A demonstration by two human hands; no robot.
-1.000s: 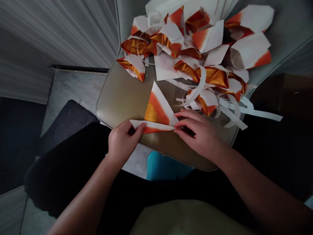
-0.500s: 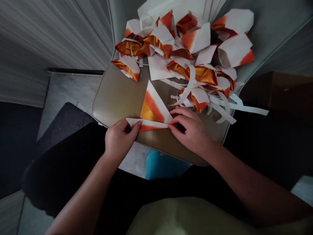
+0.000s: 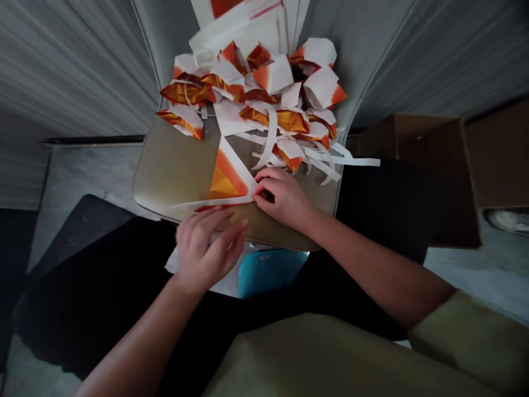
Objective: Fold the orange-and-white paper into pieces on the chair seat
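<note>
A sheet of white, orange and gold paper, folded to a triangle with a narrow strip along its near edge, lies at the front of the chair seat. With thumb and fingers pinched together, my right hand holds the sheet's right corner. My left hand is at the near edge, slightly blurred, its fingers loosely apart and the thumb off the paper. Whether its fingertips touch the strip I cannot tell. Just beyond the sheet is a pile of folded paper ingots in the same colours.
White paper strips trail from the pile toward the right. Flat sheets in a clear bag lean at the chair's back. A blue object shows below the seat edge. Cardboard boxes stand on the right.
My left hand has let go of the strip's left end and lifted back, opening its fingers. My right hand keeps its pinch on the right corner. The camera view has shifted.
</note>
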